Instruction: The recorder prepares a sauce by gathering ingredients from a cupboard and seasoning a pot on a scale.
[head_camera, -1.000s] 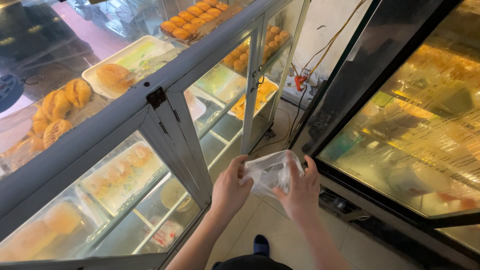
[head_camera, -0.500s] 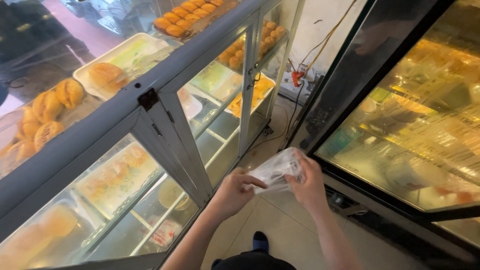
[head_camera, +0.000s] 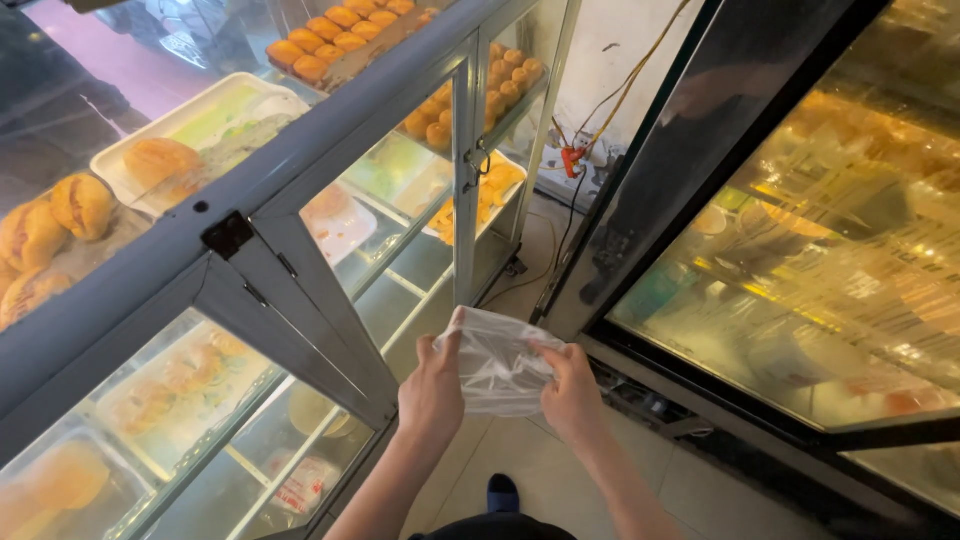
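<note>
Both hands are on a clear plastic bag (head_camera: 500, 362) low in the middle of the frame, held up over the tiled floor (head_camera: 520, 455). The left hand (head_camera: 432, 392) has its fingers closed on the bag's left edge, thumb on top, and the right hand (head_camera: 570, 392) pinches the right edge the same way, so the bag hangs crumpled between them. Left side of the frame is a glass display case (head_camera: 300, 250) with a grey metal frame, full of golden buns (head_camera: 60, 215) at far left and a white tray (head_camera: 215, 125) with another bun in the upper left. Rows of small orange pastries (head_camera: 335, 35) sit along the top. On the right there's a dark-framed glass door (head_camera: 800, 260) with yellowish reflections. A dark shoe (head_camera: 502, 493) shows at the bottom, right under the hands. Some cables (head_camera: 590, 130) hang down by the wall at the top middle.
</note>
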